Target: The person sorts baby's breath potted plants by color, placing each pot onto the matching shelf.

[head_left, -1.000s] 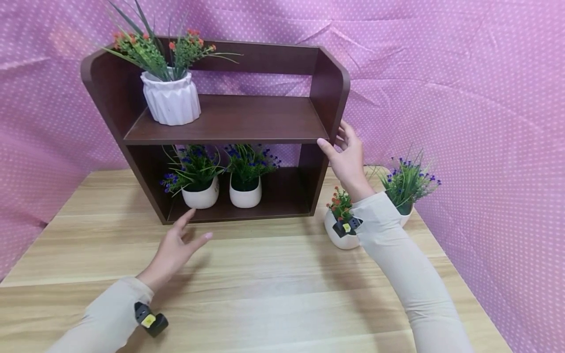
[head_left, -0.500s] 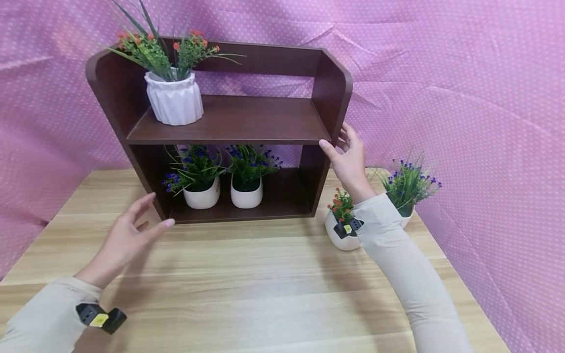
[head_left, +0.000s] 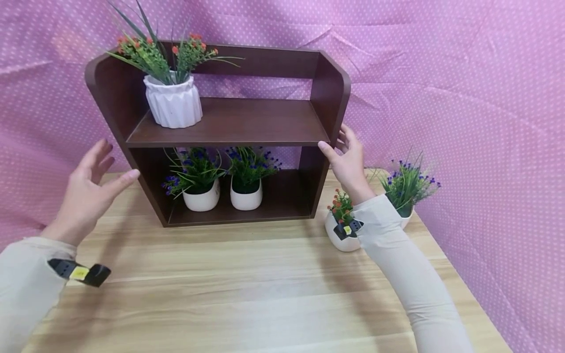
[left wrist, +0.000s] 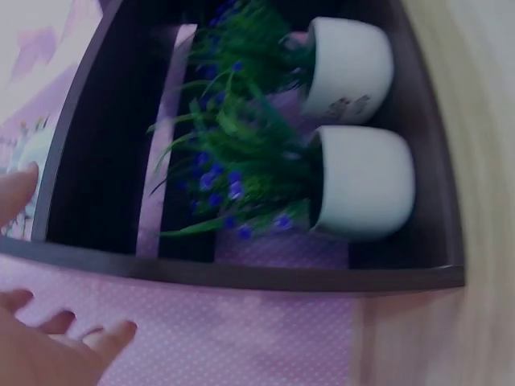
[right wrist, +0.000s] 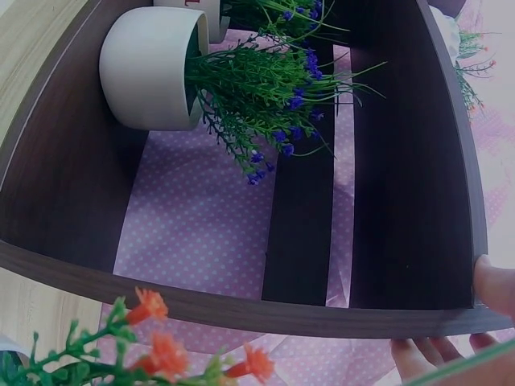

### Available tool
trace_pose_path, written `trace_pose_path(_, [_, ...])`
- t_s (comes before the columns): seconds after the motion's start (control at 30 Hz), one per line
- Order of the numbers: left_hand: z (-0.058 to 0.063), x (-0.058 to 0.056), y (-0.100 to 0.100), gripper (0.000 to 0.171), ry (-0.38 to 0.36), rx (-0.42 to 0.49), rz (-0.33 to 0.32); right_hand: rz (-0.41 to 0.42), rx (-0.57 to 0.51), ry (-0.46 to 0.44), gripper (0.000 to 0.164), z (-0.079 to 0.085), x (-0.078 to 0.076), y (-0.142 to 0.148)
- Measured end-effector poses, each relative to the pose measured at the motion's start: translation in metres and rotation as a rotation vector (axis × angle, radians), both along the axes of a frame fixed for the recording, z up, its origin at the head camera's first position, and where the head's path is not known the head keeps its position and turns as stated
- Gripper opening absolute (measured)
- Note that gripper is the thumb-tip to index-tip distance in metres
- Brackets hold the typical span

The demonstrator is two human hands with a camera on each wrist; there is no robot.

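Observation:
A dark brown two-tier wooden shelf (head_left: 260, 117) stands upright on the table. My right hand (head_left: 350, 162) grips its right side panel, thumb at the front edge by the middle board and fingers on the outer face. Just off the left side panel is my left hand (head_left: 88, 193), thumb and fingers spread apart, holding nothing. A pleated white pot (head_left: 173, 104) with orange flowers sits on the upper tier at the left. Below it, two smaller white pots, one at the left (head_left: 202, 198) and one toward the middle (head_left: 245, 197), hold blue-flowered plants.
Right of the shelf, a white pot with orange flowers (head_left: 340, 208) is partly hidden by my right sleeve. Behind that arm stands another blue-flowered plant (head_left: 406, 186). A pink dotted cloth (head_left: 441, 98) hangs behind the wooden table (head_left: 247, 284).
My left hand has moved left and up, from in front of the lower tier to beside the shelf's left panel. The right hand keeps its hold, and the pots stay in place.

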State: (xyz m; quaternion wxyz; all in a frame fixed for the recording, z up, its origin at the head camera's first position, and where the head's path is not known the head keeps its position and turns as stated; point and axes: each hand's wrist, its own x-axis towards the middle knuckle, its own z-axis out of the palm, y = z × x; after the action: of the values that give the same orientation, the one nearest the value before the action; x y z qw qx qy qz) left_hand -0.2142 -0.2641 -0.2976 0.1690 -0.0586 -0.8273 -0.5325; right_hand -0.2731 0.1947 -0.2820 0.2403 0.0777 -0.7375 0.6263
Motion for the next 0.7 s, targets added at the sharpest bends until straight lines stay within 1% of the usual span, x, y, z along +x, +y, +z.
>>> trace_pose_path(0.07, [0.006, -0.008, -0.001, 0.081, 0.058, 0.128, -0.084, -0.003, -0.001, -0.006, 0.059, -0.001, -0.001, 0.000])
trace_pose_path(0.17, [0.012, -0.019, 0.000, 0.080, 0.125, 0.326, -0.214, -0.004, -0.002, -0.006, 0.059, -0.001, -0.002, 0.000])
trace_pose_path(0.2, [0.014, -0.023, 0.000, 0.080, 0.136, 0.381, -0.245, -0.003, -0.002, -0.005, 0.059, -0.001, -0.002, 0.000])
trace_pose_path(0.23, [0.016, -0.026, 0.001, 0.079, 0.146, 0.422, -0.263, -0.001, -0.003, -0.003, 0.060, -0.001, -0.002, 0.000])
trace_pose_path(0.33, [0.019, -0.035, 0.004, 0.076, 0.156, 0.468, -0.262, 0.006, -0.009, 0.002, 0.059, -0.001, -0.001, 0.000])
trace_pose_path(0.47, [0.022, -0.043, 0.005, 0.071, 0.169, 0.513, -0.269, 0.017, -0.013, -0.003, 0.057, 0.010, 0.011, -0.005])
trace_pose_path(0.57, [0.022, -0.047, 0.005, 0.069, 0.176, 0.537, -0.266, 0.023, -0.015, -0.003, 0.056, 0.017, 0.020, -0.009])
trace_pose_path(0.7, [0.019, -0.053, 0.003, 0.067, 0.172, 0.556, -0.251, 0.022, -0.010, -0.003, 0.056, 0.017, 0.020, -0.009])
